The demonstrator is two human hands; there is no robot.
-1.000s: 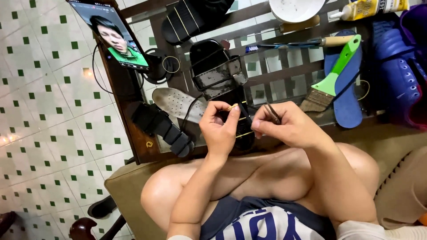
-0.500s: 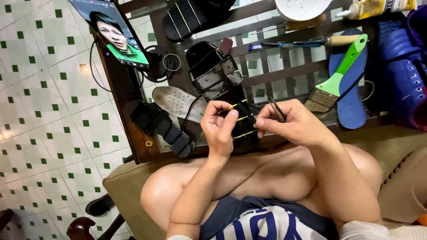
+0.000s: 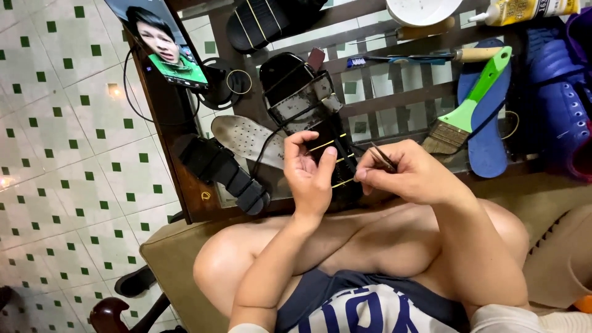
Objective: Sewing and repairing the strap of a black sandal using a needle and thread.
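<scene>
A black sandal point(image 3: 302, 92) lies on the dark slatted table point(image 3: 394, 102), wrapped with several yellow rubber bands. My left hand point(image 3: 311, 176) rests against the sandal's near end, fingers curled on a band. My right hand point(image 3: 410, 172) sits just to the right of it, pinching a thin dark metal tool point(image 3: 383, 156) that points toward the sandal. A pale insole point(image 3: 246, 139) and a loose black strap piece point(image 3: 222, 172) lie left of the sandal.
A phone point(image 3: 163, 40) stands propped at the table's left corner, with a cable behind it. A green-handled brush point(image 3: 468, 108) rests on a blue insole; blue shoes point(image 3: 558, 98), a white bowl point(image 3: 422, 9), a glue bottle point(image 3: 524, 9) and another black sandal point(image 3: 265, 21) lie farther back.
The view has shifted slightly. My two hands have drawn a little apart, the left staying on the banded sandal and the right still holding the thin tool.
</scene>
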